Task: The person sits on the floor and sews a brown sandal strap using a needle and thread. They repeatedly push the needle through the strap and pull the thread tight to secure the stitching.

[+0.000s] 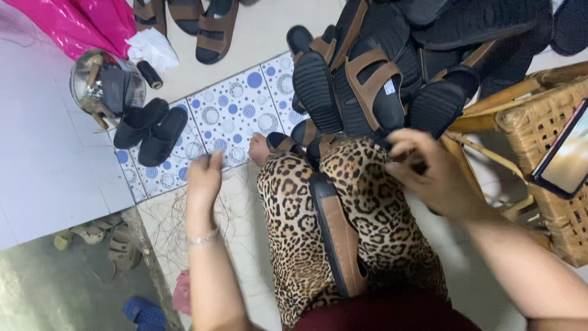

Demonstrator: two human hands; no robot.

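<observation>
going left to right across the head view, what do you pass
shiny metal bowl → pair of black slippers → left hand → sandal on the leopard-print lap → right hand → woven basket → phone

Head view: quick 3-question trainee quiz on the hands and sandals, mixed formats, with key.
1. True or false: the left hand grips a sandal.
2. What lies along the leopard-print lap? A) brown-and-black sandal B) phone C) thread spool
3. Fill in: the right hand reaches into the ____ of sandals.

Key: 1 false, it pinches thin threads over the dotted tile; 2 A; 3 pile.
</observation>
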